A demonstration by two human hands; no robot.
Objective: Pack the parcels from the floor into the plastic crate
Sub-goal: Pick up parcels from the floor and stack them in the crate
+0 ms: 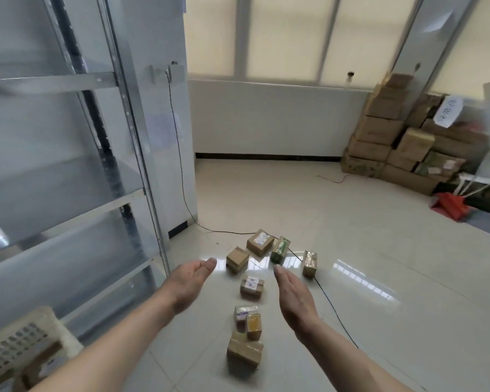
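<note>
Both forearms were seen reaching forward from the bottom of the view, the left hand (188,281) and the right hand (293,297) held out with fingers straight and palms turned toward each other; nothing was grasped by either. Between the two palms, and below them on the tiled floor (379,278), a small labelled parcel (251,287) was lying. Nearer the body than the hands, a cluster of three more parcels was found: a pale wrapped one (245,312), a yellow-taped one (254,326) touching it, and a larger brown one (244,353). Beyond the fingertips, four others were scattered: a plain carton (237,259), a carton with a white label (260,242), a green-printed box (280,249) and a shiny taped box (309,263) just past the right fingertips. A thin black cable (334,309) was running under the right hand's side.

To the left of the left forearm, the plastic crate (20,340) was seen at the frame edge, with what appeared to be some packages already inside.

The step was judged to be a reach for the next parcel, with most of the packing not yet done. A lowering of both hands onto one parcel, a firm grip, and a carry leftward to the crate would be called for, with the cable avoided.
</note>
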